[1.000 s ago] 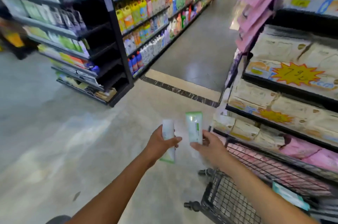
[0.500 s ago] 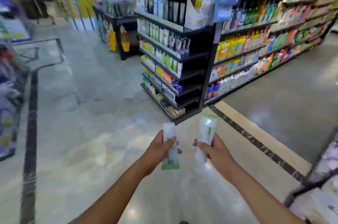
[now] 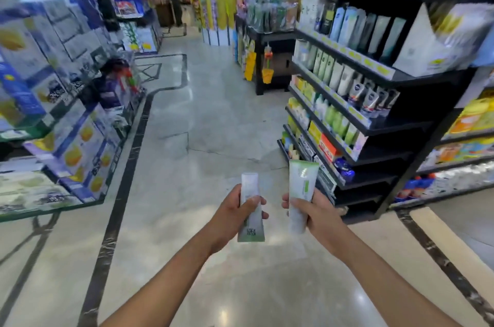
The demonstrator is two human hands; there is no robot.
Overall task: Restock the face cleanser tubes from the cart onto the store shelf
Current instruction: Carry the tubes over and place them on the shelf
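Note:
My left hand grips a white face cleanser tube with a green crimped end pointing down. In my right hand is a second white and green tube, held upright with its crimped end up. Both tubes are at chest height over the floor, side by side and apart. The black store shelf with rows of tubes and bottles stands ahead to the right, beyond both hands. The cart is out of view.
Stacks of boxed goods line the left side. A polished floor with dark inlay strips runs ahead between them and the shelf. A low black display stand sits further down the aisle. Bottle shelves extend at far right.
My view has swung left, away from the cart and the tissue shelves, so the black shelf now stands on the right. Both hands keep the same hold on their tubes.

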